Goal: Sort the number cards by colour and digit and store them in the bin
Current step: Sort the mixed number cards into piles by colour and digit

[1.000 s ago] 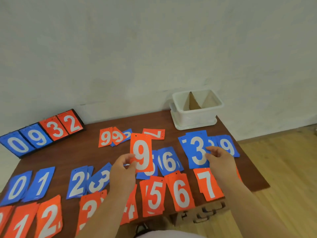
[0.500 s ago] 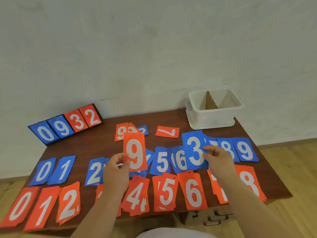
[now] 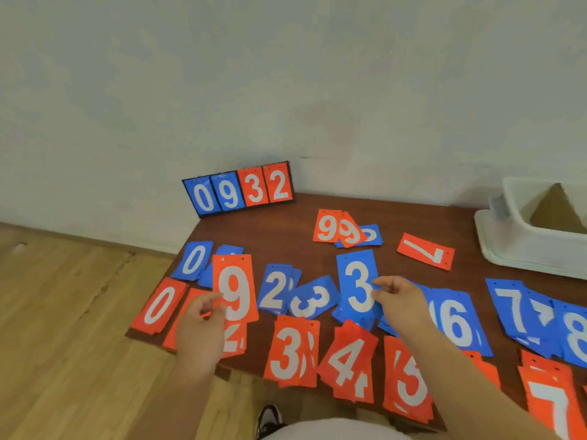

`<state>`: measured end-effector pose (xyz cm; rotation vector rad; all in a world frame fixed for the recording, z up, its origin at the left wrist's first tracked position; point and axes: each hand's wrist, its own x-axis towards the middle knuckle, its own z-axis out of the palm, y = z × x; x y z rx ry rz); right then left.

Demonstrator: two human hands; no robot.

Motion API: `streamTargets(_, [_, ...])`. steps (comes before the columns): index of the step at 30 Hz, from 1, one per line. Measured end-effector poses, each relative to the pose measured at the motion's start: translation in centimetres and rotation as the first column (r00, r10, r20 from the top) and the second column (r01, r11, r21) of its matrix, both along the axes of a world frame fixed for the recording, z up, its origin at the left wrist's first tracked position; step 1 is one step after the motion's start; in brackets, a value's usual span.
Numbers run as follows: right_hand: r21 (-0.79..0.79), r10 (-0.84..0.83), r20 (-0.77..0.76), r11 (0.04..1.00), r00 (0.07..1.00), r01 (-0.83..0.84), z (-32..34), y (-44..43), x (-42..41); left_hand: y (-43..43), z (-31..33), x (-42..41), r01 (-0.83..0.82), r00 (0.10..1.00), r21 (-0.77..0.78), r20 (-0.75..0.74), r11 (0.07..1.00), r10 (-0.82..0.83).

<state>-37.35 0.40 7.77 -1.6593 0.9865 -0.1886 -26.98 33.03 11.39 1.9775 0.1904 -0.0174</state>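
Left hand (image 3: 198, 328) pinches orange 9 card (image 3: 235, 289) — right hand (image 3: 401, 304) pinches blue 3 card (image 3: 359, 285), both upright, white digits.

Dark wooden table (image 3: 295, 227): blue number cards (image 3: 457, 322) in middle row, orange number cards (image 3: 290, 350) along near edge, white bin (image 3: 514, 242) rear right, scoreboard stand (image 3: 241, 190) rear left.

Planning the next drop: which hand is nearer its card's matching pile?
Probably right: the right hand holds its blue 3 beside the blue 3 pile; the left hand holds its orange 9 far from the orange 9s.
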Motion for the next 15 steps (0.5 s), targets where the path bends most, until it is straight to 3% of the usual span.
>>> streamTargets(8, [-0.024,-0.076,-0.159,0.997,0.984,0.073,-4.6,6.5,9.0,8.2,-1.4,7.4,-0.018,1.000,0.081,-0.018,0.997,0.019])
streamTargets(12, [-0.072,-0.025,-0.360,0.997,0.933,-0.001,-6.0,8.6,9.6,8.5,-2.4,10.3,0.146,0.988,0.150,-0.069,0.978,-0.137])
streamTargets(15, [-0.107,-0.042,-0.363,0.994,0.931,0.003,-5.0,9.4,8.7,6.4,-2.7,11.7,0.295,0.949,0.140,-0.156,0.945,-0.274])
